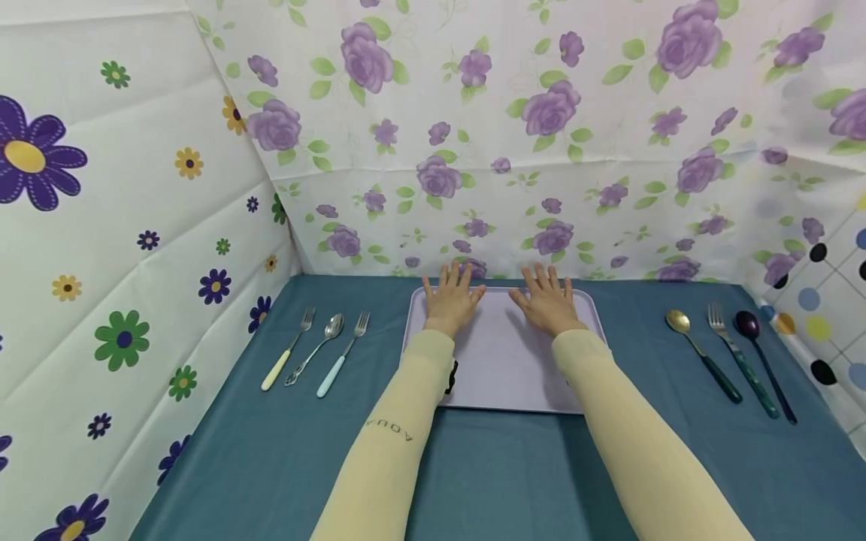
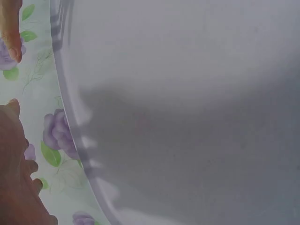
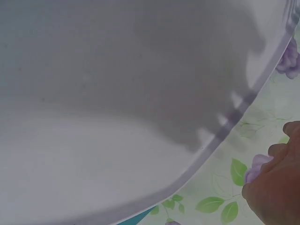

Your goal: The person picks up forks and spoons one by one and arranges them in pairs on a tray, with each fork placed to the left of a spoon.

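A pale lilac rectangular tray (image 1: 507,376) lies on the blue-green cloth. My left hand (image 1: 449,304) is over its far left part, fingers spread and straight, palm down. Over the far right part, my right hand (image 1: 546,304) is held the same way. Neither hand holds anything. Both wrist views show the hands' shadows falling on the tray's surface, with the left hand (image 2: 14,168) and right hand (image 3: 281,178) apart from the tray there. The sleeves hide part of the tray's sides.
To the left lie a yellow-handled fork (image 1: 276,370), a silver spoon (image 1: 333,327) and a light-blue-handled fork (image 1: 331,377). On the right are a gold spoon (image 1: 679,321) with a dark green handle, a green-handled fork (image 1: 749,373) and a dark purple spoon (image 1: 748,325). Flowered cloth (image 1: 440,98) stands behind.
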{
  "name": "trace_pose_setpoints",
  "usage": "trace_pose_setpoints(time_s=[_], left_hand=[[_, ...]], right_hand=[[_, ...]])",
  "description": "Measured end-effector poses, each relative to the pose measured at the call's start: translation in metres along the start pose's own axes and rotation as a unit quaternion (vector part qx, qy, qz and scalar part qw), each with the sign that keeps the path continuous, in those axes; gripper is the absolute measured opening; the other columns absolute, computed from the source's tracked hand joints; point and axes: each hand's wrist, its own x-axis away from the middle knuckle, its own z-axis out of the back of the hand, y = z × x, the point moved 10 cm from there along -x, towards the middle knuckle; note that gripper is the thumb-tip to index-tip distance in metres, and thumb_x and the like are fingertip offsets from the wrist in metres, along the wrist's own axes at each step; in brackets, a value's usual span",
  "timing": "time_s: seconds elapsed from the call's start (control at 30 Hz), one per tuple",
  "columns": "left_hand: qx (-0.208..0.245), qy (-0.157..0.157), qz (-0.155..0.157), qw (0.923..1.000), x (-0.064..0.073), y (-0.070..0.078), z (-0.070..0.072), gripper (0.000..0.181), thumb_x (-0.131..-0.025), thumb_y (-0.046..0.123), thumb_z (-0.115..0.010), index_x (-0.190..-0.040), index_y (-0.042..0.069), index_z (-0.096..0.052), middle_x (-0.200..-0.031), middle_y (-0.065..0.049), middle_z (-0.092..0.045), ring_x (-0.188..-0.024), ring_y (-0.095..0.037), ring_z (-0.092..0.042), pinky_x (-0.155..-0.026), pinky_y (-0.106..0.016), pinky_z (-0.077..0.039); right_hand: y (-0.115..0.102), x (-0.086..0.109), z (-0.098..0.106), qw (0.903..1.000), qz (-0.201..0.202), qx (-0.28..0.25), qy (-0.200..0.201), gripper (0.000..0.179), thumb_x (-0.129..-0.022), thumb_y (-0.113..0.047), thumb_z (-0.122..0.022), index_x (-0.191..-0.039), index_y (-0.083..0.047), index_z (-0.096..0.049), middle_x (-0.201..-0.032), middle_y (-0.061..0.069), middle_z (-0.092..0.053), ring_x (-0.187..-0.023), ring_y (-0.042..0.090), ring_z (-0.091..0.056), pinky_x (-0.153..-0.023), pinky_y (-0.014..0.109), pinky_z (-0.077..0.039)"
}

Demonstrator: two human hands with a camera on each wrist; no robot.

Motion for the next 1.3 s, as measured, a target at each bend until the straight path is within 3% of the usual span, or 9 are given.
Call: trace_pose_setpoints(time_s=[0.4, 0.67, 0.8, 1.07, 1.3], left_hand=[[0.013, 0.002, 0.002, 0.9999, 0.0, -0.005, -0.003, 0.071, -0.11, 0.06, -0.025, -0.169, 0.021, -0.02, -0.174, -0.009, -0.012, -0.161, -0.03, -0.009, -0.124, -0.067, -0.006], [0.017, -0.001, 0.007, 0.9998, -0.001, -0.012, -0.001, 0.071, -0.11, 0.06, -0.026, -0.169, 0.022, -0.018, -0.174, -0.009, -0.011, -0.161, -0.031, -0.008, -0.124, -0.068, -0.002], [0.019, -0.004, 0.003, 0.9998, -0.002, -0.013, 0.001, 0.072, -0.109, 0.061, -0.023, -0.169, 0.022, -0.017, -0.175, -0.009, -0.01, -0.161, -0.031, -0.006, -0.124, -0.069, 0.0], [-0.004, -0.008, 0.012, 0.9999, -0.002, -0.02, 0.005, 0.072, -0.109, 0.062, -0.02, -0.169, 0.022, -0.017, -0.175, -0.008, -0.01, -0.161, -0.031, -0.007, -0.124, -0.067, -0.006], [-0.003, -0.013, 0.023, 0.9997, -0.003, -0.03, 0.002, 0.072, -0.108, 0.062, -0.02, -0.17, 0.025, -0.015, -0.175, -0.007, -0.008, -0.161, -0.031, -0.006, -0.124, -0.068, -0.004]], right_hand=[[0.011, 0.001, 0.002, 0.9998, -0.004, 0.019, -0.005, 0.079, -0.11, -0.06, -0.028, -0.169, -0.012, -0.008, -0.174, 0.016, 0.006, -0.159, 0.039, 0.011, -0.123, 0.065, 0.008], [0.013, 0.007, 0.014, 1.0, 0.001, 0.007, 0.004, 0.076, -0.111, -0.055, -0.031, -0.168, -0.009, -0.011, -0.173, 0.019, 0.004, -0.158, 0.042, 0.009, -0.122, 0.067, 0.011], [0.02, 0.008, 0.016, 1.0, -0.002, 0.001, -0.001, 0.08, -0.11, -0.06, -0.028, -0.169, -0.009, -0.009, -0.173, 0.019, 0.006, -0.158, 0.042, 0.012, -0.122, 0.067, 0.01], [0.032, 0.01, 0.019, 1.0, 0.0, -0.001, 0.003, 0.084, -0.108, -0.064, -0.025, -0.169, -0.009, -0.007, -0.173, 0.02, 0.008, -0.157, 0.042, 0.014, -0.122, 0.067, 0.013], [0.041, 0.017, 0.026, 0.9999, -0.011, 0.001, -0.002, 0.082, -0.11, -0.061, -0.028, -0.168, -0.008, -0.006, -0.172, 0.021, 0.007, -0.157, 0.043, 0.013, -0.121, 0.067, 0.012]])
